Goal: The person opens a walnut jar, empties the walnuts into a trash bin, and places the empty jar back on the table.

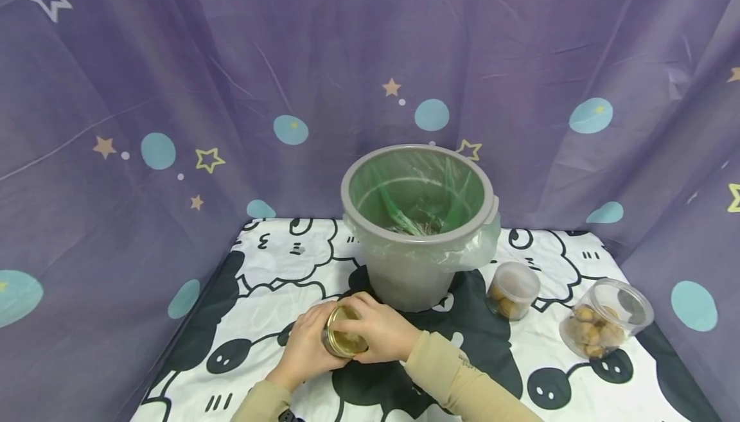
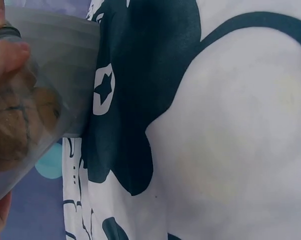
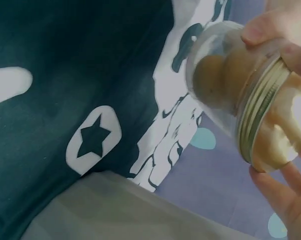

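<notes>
A clear jar [image 3: 210, 75] with a gold screw lid [image 3: 263, 105] is held between both hands, its lid facing the person. My left hand [image 1: 312, 345] grips the jar's side in the head view. Fingers of my right hand [image 1: 384, 329] curl over the lid's rim and hold it. Round brown pieces, possibly walnuts, show through the jar's wall in both wrist views. Just beyond the hands stands a grey bin [image 1: 405, 281]. Whether the lid is loose on the jar cannot be told.
Lined with a thin green bag, the bin has dark scraps inside. To its right are a small lidded tub [image 1: 513, 290] and a tilted clear jar [image 1: 607, 316], both holding round brown pieces. A black-and-white cartoon cloth [image 1: 300, 255] covers the table; purple curtains [image 1: 324, 56] surround it.
</notes>
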Demonstrator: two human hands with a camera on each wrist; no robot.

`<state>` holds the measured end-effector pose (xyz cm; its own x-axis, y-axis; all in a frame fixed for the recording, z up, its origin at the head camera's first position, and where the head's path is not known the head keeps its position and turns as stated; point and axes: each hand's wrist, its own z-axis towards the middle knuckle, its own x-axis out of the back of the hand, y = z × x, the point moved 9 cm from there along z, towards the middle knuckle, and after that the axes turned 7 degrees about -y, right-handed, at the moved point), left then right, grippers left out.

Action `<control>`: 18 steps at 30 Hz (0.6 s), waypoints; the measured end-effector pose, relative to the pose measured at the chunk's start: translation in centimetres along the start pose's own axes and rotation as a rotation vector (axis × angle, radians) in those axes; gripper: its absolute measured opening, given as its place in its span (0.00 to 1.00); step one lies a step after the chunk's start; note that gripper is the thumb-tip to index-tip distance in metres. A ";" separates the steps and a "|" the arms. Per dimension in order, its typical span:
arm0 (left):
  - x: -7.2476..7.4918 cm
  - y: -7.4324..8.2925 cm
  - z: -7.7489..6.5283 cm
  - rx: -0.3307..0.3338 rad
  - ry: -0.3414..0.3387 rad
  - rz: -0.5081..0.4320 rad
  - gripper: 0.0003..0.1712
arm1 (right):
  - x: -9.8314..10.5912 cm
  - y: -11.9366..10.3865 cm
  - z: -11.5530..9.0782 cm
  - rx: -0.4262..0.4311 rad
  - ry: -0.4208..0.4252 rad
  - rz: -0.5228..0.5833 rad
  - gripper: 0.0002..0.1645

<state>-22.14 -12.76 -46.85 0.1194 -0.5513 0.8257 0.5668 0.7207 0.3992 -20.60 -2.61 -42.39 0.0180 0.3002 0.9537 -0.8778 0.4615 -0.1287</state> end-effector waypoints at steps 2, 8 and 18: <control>-0.1 0.0 0.2 -0.001 -0.002 0.011 0.55 | -0.1 0.1 -0.1 0.011 -0.006 -0.002 0.40; -0.4 -0.1 0.4 0.027 -0.009 0.004 0.55 | -0.4 1.5 -0.4 -0.130 -0.013 0.087 0.48; 0.0 0.8 0.4 -0.035 0.125 0.107 0.53 | -0.2 2.9 -1.0 -0.429 0.050 0.118 0.50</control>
<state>-22.07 -12.00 -46.41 0.2795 -0.5217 0.8060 0.5734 0.7640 0.2957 -22.67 -0.54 -43.17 -0.0379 0.4064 0.9129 -0.5972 0.7232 -0.3468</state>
